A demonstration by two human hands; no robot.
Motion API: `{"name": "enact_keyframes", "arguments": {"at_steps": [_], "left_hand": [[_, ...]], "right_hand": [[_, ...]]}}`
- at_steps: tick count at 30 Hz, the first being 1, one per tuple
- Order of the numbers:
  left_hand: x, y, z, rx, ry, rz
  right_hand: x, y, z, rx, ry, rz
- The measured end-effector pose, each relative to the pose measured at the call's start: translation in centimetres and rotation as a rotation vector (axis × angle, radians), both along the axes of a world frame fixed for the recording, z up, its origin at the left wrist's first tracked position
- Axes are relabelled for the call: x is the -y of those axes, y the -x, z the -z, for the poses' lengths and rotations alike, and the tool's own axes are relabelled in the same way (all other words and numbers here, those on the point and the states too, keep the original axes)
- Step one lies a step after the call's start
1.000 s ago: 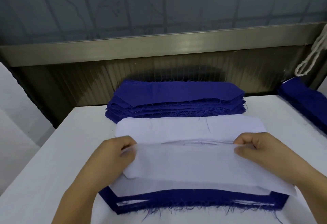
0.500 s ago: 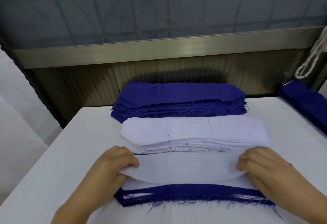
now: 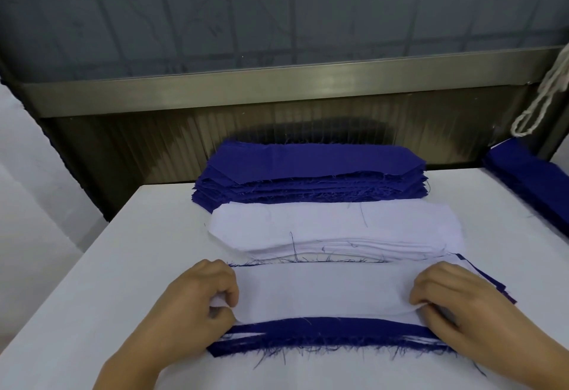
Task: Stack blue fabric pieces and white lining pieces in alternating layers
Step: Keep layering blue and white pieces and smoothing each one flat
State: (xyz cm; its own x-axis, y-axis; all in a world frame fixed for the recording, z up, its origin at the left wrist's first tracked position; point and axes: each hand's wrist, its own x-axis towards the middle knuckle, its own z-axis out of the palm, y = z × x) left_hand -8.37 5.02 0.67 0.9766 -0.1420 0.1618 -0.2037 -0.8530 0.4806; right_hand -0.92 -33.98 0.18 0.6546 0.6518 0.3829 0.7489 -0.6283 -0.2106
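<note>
A white lining piece (image 3: 323,292) is held at both ends over the near stack (image 3: 323,332). Its left end is pinched by the curled fingers and thumb of the left hand (image 3: 197,306), and its right end is gripped under the curled fingers of the right hand (image 3: 455,303). Between the two sets of fingers the piece lies nearly flat, with a blue fabric edge showing just nearer than the fingertips and frayed threads hanging from it. Just beyond the knuckles a pile of white lining (image 3: 335,229) is seen, its near edge touching the far edge of the held piece. Farther still, behind that pile, a blue pile (image 3: 311,171) is stacked. Well to the right of the right hand, more blue fabric (image 3: 529,180) lies at the edge of the white table (image 3: 92,281), under a hanging cord (image 3: 545,97).
</note>
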Motion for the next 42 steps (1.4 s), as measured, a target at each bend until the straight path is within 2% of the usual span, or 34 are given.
{"name": "enact_keyframes", "arguments": {"at_steps": [10, 16, 20, 23, 25, 28, 33, 35, 39, 42], "left_hand": [[3.1, -0.9, 0.0, 0.096, -0.025, 0.055], [2.1, -1.0, 0.3, 0.045, -0.079, -0.034], [0.0, -1.3, 0.0, -0.038, -0.111, -0.176], [-0.8, -2.8, -1.0, -0.102, -0.254, -0.259], [-0.3, -4.2, -1.8, -0.056, -0.316, -0.267], [1.0, -6.9, -2.7, 0.11, -0.235, -0.257], [3.5, -12.9, -3.6, 0.352, -0.183, -0.229], [4.1, -15.4, -3.8, 0.35, -0.21, -0.192], [3.8, -19.0, -3.0, 0.242, -0.302, -0.183], [3.7, -19.6, -2.5, 0.31, -0.39, -0.209]], "right_hand": [[-2.2, 0.4, -0.2, -0.133, -0.136, 0.072], [-1.5, -0.4, 0.0, -0.311, -0.062, 0.227], [-0.3, -0.9, -0.3, -0.264, 0.026, 0.386], [-0.7, -1.7, -1.0, -0.202, 0.084, 0.441], [-0.9, -2.8, -1.6, -0.164, 0.064, 0.429], [-1.7, -5.0, -1.8, -0.291, -0.117, 0.325], [-4.3, -10.3, -2.1, -0.033, -0.186, 0.34], [-5.2, -13.1, -2.8, 0.021, -0.152, 0.374], [-6.3, -16.9, -3.1, -0.025, -0.064, 0.401], [-6.1, -17.9, -3.0, 0.04, -0.018, 0.383]]}}
